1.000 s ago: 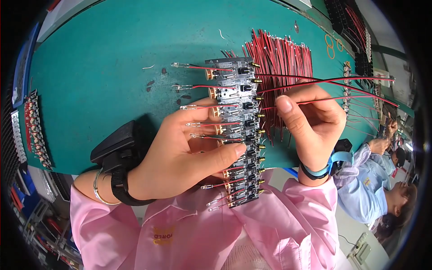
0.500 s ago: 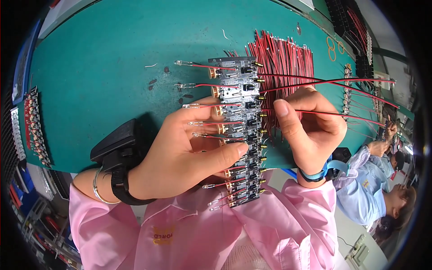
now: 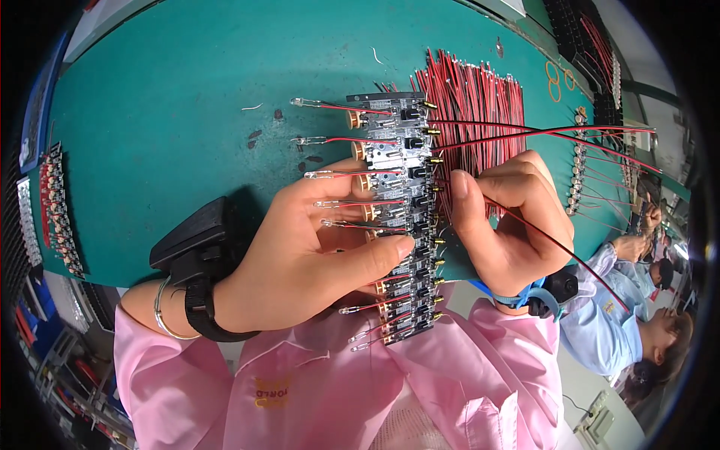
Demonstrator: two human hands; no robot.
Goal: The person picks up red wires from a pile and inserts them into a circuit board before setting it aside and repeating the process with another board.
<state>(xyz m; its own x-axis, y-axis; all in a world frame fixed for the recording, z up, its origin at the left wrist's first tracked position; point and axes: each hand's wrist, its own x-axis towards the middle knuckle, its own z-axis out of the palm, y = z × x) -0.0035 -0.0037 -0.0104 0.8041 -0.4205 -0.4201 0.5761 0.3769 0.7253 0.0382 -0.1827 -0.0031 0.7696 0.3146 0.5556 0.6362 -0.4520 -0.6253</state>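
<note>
My left hand (image 3: 315, 251) grips a long circuit board panel (image 3: 390, 161), thumb on its face and fingers behind. Clear LEDs on red leads (image 3: 304, 102) and copper coils (image 3: 354, 120) line its left edge; small gold spring-like parts run down its right edge. Close to that right edge, my right hand (image 3: 517, 217) pinches a red-and-black wire (image 3: 570, 255) between thumb and curled fingers; the wire's tail slants down to the right. Two other wires (image 3: 540, 133) stretch rightward from the upper part of the panel and cross. Whether the pinched wire's near end touches the panel is hidden by my thumb.
Behind the panel lies a thick bundle of red and black wires (image 3: 480, 97) on the green mat (image 3: 180, 112). Rubber bands (image 3: 553, 81) lie beyond it. Another populated board strip (image 3: 60, 210) rests at far left, one more (image 3: 578, 161) at right. A co-worker (image 3: 619, 322) sits at right.
My right hand has turned and drawn its fingers in slightly. The wire in it has swung from nearly level to slanting down right. My left hand and the panel have barely moved.
</note>
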